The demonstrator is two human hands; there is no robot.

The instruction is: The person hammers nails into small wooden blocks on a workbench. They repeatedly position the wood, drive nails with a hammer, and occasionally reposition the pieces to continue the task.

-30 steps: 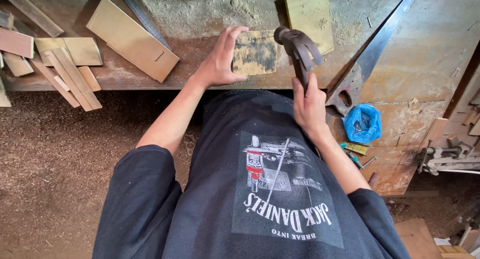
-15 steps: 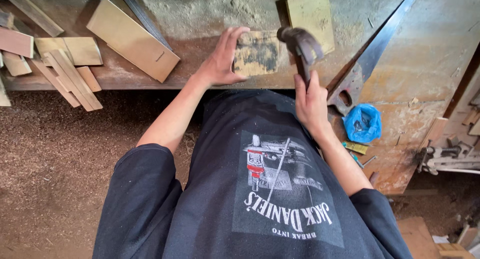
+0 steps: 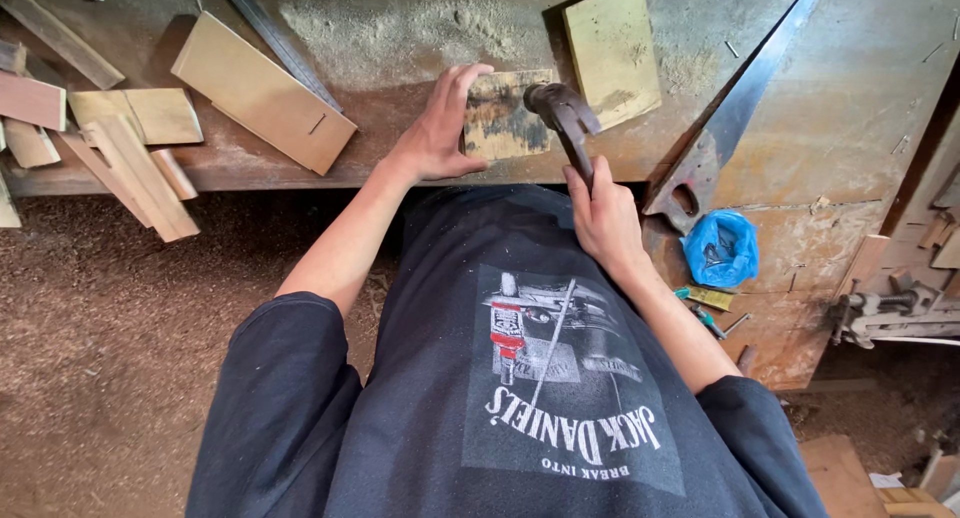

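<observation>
Lying at the far left of the workbench (image 3: 400, 38), a heap of wooden offcuts (image 3: 110, 148) overhangs the front edge, with a larger pale board (image 3: 262, 93) set at a slant just beside it and a long narrow strip (image 3: 272, 40) running diagonally behind that board. Sawdust (image 3: 420, 33) is spread over the bench surface towards the middle. The left hand (image 3: 440, 128) is pressed flat, fingers spread, on the left edge of a small stained wooden block (image 3: 505, 113) near the front of the bench; the hand steadies the block rather than clenching around it. The head of a hammer (image 3: 562, 113) sits at the right end of this block; whether it touches the wood cannot be told. The right hand (image 3: 603, 213) is clenched around the hammer handle, just off the bench edge. Behind the hammer head lies a pale rectangular board (image 3: 612, 48). To the right, a handsaw (image 3: 735, 103) lies diagonally, handle towards the person. A crumpled blue plastic bag (image 3: 720, 248) rests below the saw handle, and a metal clamp (image 3: 895, 308) sits at the far right. Sawdust covers the floor (image 3: 120, 358).
</observation>
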